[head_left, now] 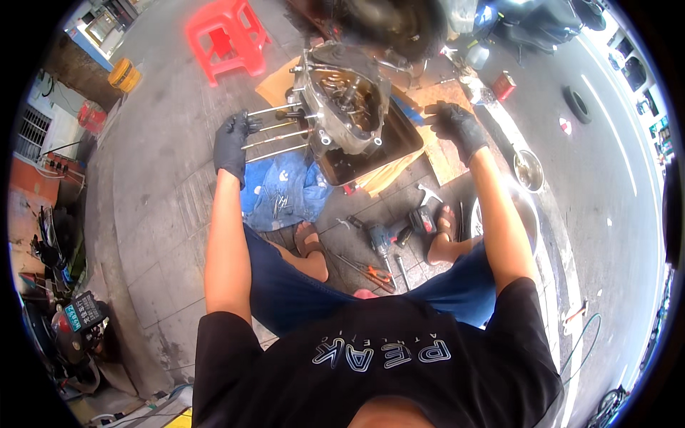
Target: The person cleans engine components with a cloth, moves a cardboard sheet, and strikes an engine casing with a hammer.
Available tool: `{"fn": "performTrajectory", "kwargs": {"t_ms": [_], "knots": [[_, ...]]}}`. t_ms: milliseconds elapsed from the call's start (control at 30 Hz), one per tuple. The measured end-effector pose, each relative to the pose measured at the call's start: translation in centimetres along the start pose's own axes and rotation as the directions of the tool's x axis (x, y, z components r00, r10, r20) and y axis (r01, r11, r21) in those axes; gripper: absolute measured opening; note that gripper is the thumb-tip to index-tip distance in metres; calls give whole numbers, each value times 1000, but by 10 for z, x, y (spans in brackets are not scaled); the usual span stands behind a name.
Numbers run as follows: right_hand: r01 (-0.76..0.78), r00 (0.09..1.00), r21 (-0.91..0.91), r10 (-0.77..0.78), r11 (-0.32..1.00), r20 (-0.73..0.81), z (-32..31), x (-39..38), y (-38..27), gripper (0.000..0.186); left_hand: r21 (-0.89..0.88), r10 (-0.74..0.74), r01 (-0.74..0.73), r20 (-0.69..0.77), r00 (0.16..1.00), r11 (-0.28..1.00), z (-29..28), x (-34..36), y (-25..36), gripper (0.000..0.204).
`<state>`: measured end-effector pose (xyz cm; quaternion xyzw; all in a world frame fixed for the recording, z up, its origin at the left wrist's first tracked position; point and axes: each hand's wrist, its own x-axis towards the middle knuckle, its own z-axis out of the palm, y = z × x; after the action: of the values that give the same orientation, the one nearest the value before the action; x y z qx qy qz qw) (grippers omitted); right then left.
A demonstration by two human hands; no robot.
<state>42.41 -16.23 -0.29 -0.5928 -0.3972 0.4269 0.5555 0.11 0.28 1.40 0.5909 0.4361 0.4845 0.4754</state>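
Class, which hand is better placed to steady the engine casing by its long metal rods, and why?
The left hand, I'd judge: it is at the outer ends of the metal rods, while the right hand is on the opposite side of the engine casing.

Beyond the left hand [234, 139] stands a red stool [239, 59]; well to its left are a yellow bucket [124, 75] and a red bucket [91, 116]. Well right of the right hand [457, 127], a black tyre [576, 105] is on the road [585, 178].
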Motion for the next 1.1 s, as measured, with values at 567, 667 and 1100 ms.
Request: {"fn": "performTrajectory", "kwargs": {"t_ms": [567, 667, 1100], "knots": [[-25, 993, 498, -34, 867, 110, 148, 71, -53, 38, -71, -9, 4, -68, 998, 997, -8, 7, -12, 32], [-123, 985, 596, 23, 793, 173, 176, 80, -46, 26, -486, -164, 101, -90, 982, 868, -19, 6, -30, 47], [370, 928, 181, -369, 911, -41, 189, 149, -3, 30, -243, -44, 150, 393, 918, 958, -3, 41, -145, 34]]}}
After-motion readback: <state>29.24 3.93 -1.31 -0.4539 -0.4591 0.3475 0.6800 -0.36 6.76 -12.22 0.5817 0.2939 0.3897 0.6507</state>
